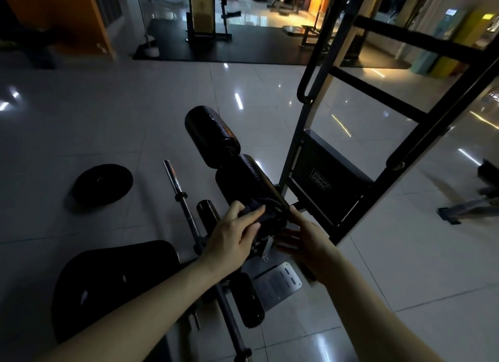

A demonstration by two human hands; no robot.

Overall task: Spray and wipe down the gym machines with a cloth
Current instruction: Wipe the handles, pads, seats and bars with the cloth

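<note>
- While the cloth sits bunched on the near end of the lower roller, we grip it with our left hand, fingers curled over its folds.
- Our right hand hovers just beside it, fingers straight and loosely spread, slightly blurred; we cannot tell whether the forefinger touches the machine.
- Our worry is that the cloth may snag on the metal fittings by the roller, or that the roller may turn under our push and leave patches unwiped.
- In this dim light, missed spots on black padding would be hard to see.
- A bar and a plate lie on the floor nearby, and we could trip on them.

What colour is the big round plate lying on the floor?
Black. The plate shows best in the head view.
</note>
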